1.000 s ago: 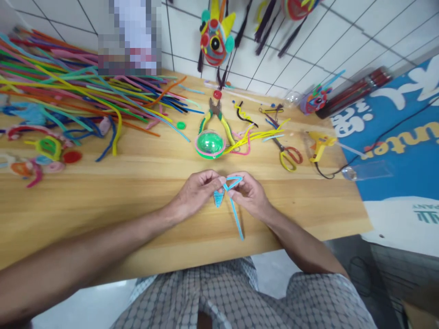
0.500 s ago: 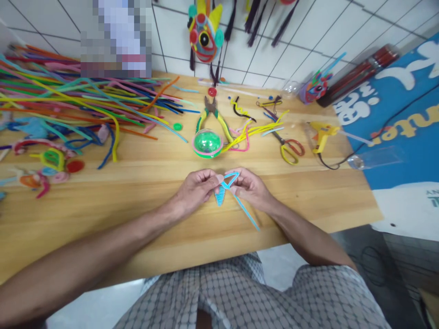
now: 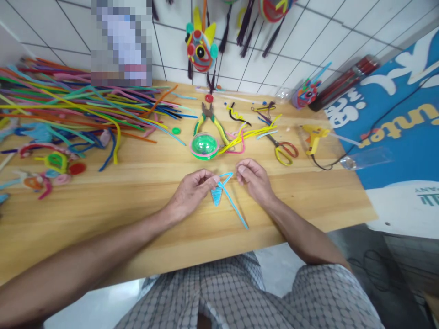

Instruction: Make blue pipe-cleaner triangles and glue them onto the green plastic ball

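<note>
A light-blue pipe cleaner (image 3: 222, 195), wound into a small cone with a loose tail, lies on the bench (image 3: 137, 183), its top pinched in the left hand's (image 3: 190, 193) grip, while the right hand (image 3: 254, 180) sits just beside it, fingers curled, holding nothing, below a green ball (image 3: 205, 145).

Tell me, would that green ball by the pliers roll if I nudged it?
Probably a little: the green ball looks round and smooth. Its pink rim and the yellow pipe cleaners touching it might check it. It looks like thin clear plastic, likely light.
</note>
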Available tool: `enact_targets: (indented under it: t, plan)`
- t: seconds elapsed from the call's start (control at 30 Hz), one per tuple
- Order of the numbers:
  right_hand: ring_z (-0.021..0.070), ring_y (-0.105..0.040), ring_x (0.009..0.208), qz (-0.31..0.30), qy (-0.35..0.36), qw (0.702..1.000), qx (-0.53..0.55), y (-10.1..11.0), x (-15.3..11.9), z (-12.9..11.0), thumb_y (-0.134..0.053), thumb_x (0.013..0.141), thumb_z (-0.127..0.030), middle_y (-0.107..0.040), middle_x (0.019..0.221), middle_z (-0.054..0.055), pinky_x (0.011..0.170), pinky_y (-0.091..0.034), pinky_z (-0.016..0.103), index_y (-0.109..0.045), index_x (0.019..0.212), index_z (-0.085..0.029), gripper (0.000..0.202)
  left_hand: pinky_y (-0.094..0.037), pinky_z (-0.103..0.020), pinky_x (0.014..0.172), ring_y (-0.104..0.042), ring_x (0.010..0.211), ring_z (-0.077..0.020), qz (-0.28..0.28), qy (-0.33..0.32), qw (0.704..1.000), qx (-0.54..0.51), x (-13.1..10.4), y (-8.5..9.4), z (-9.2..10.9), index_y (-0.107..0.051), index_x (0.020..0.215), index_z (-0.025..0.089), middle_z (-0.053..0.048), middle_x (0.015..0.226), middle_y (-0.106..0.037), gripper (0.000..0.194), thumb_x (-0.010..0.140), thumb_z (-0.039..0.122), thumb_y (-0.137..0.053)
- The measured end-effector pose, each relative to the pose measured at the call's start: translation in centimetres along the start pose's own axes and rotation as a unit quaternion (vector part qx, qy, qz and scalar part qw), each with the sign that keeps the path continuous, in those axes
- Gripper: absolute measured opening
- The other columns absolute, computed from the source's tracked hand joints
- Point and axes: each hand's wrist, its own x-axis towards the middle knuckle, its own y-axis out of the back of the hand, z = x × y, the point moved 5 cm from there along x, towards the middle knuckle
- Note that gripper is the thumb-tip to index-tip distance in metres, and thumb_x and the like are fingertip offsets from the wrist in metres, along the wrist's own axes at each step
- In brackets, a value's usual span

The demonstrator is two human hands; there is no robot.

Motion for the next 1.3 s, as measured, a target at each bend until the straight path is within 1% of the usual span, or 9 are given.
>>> enact_targets:
  t: [0.17, 0.27, 0.37, 0.5, 0.6, 0.8, 0.97, 1.1, 1.3]
  plan:
    - [0.0112, -0.045, 0.054, -0.026, 0.014, 1.000, 0.008, -0.3, -0.2, -0.5, -0.068, 0.086, -0.051, -0.050, 0.061, -0.005, 0.053, -0.036, 0.026, -0.052, 0.068, -0.023, 0.037, -0.026, -0.021, 0.042, -0.034, 0.043, -0.0054, 0.024, 0.011, 0.997, -0.070, 0.3, 0.1, 0.1, -0.060, 0.078, 0.018, 0.006, 0.059, -0.055, 0.038, 0.078, 0.052, -0.076]
    - [0.0110, -0.038, 0.050, -0.016, 0.026, 0.999, 0.035, 0.0, -0.2, -0.5, -0.067, 0.088, -0.055, -0.043, 0.057, -0.005, 0.049, -0.030, 0.026, -0.047, 0.062, -0.023, 0.045, -0.024, -0.021, 0.038, -0.036, 0.040, -0.0043, 0.032, 0.018, 0.994, -0.106, 0.5, 0.3, 0.3, -0.059, 0.077, 0.018, 0.004, 0.062, -0.061, 0.039, 0.076, 0.052, -0.078]
    - [0.0103, -0.035, 0.047, -0.008, 0.027, 0.999, 0.017, 0.3, -0.2, -0.1, -0.065, 0.090, -0.057, -0.040, 0.052, -0.006, 0.048, -0.028, 0.027, -0.045, 0.057, -0.023, 0.052, -0.024, -0.020, 0.036, -0.036, 0.038, -0.0032, 0.039, 0.012, 0.991, -0.129, 0.5, 0.4, 0.6, -0.059, 0.075, 0.017, 0.004, 0.062, -0.062, 0.039, 0.075, 0.050, -0.080]
    - [0.0107, -0.045, 0.054, -0.020, 0.043, 0.998, -0.031, -0.1, -0.1, 0.0, -0.075, 0.083, -0.057, -0.053, 0.059, -0.005, 0.056, -0.036, 0.026, -0.054, 0.068, -0.022, 0.043, -0.024, -0.018, 0.035, -0.037, 0.037, -0.0026, 0.052, 0.001, 0.987, -0.152, 0.4, 0.5, 0.6, -0.059, 0.072, 0.017, 0.006, 0.057, -0.057, 0.039, 0.075, 0.050, -0.080]
    - [0.0115, -0.050, 0.058, -0.043, 0.036, 0.998, -0.033, -0.6, 0.0, -0.1, -0.079, 0.079, -0.056, -0.059, 0.064, -0.005, 0.060, -0.040, 0.026, -0.057, 0.078, -0.022, 0.040, -0.024, -0.018, 0.035, -0.039, 0.037, -0.0018, 0.056, -0.004, 0.984, -0.167, 0.3, 0.7, 0.6, -0.060, 0.072, 0.016, 0.005, 0.063, -0.061, 0.039, 0.074, 0.048, -0.082]
    - [0.0128, -0.052, 0.060, -0.042, 0.068, 0.994, -0.074, -0.5, -0.2, -0.8, -0.070, 0.086, -0.053, -0.058, 0.063, -0.003, 0.062, -0.042, 0.028, -0.059, 0.075, -0.022, 0.035, -0.024, -0.019, 0.035, -0.039, 0.037, -0.0025, 0.064, -0.017, 0.980, -0.187, 0.6, 0.5, 0.2, -0.060, 0.071, 0.016, 0.005, 0.060, -0.060, 0.035, 0.075, 0.044, -0.081]
    - [0.0146, -0.053, 0.065, -0.044, 0.103, 0.988, -0.102, -0.3, -0.2, -0.7, -0.067, 0.089, -0.051, -0.059, 0.066, -0.002, 0.067, -0.041, 0.030, -0.062, 0.073, -0.022, 0.034, -0.024, -0.020, 0.036, -0.038, 0.037, -0.0027, 0.044, -0.041, 0.978, -0.201, 0.8, 0.0, 0.1, -0.056, 0.069, 0.016, 0.005, 0.062, -0.061, 0.038, 0.073, 0.045, -0.081]
    - [0.0158, -0.054, 0.065, -0.043, 0.111, 0.987, -0.106, -0.5, 0.2, -0.3, -0.070, 0.086, -0.053, -0.060, 0.065, -0.001, 0.069, -0.043, 0.032, -0.063, 0.077, -0.022, 0.032, -0.025, -0.021, 0.038, -0.038, 0.039, -0.0028, 0.046, -0.059, 0.975, -0.209, 0.7, 0.3, 0.1, -0.055, 0.070, 0.017, 0.006, 0.063, -0.059, 0.041, 0.074, 0.050, -0.080]
    - [0.0156, -0.056, 0.065, -0.024, 0.112, 0.988, -0.099, -0.8, -0.2, -0.6, -0.073, 0.084, -0.052, -0.063, 0.067, -0.001, 0.068, -0.046, 0.031, -0.063, 0.080, -0.023, 0.031, -0.028, -0.021, 0.038, -0.040, 0.040, -0.0033, 0.007, -0.046, 0.968, -0.245, 0.8, 0.7, -0.1, -0.056, 0.071, 0.017, 0.006, 0.063, -0.059, 0.045, 0.070, 0.053, -0.083]
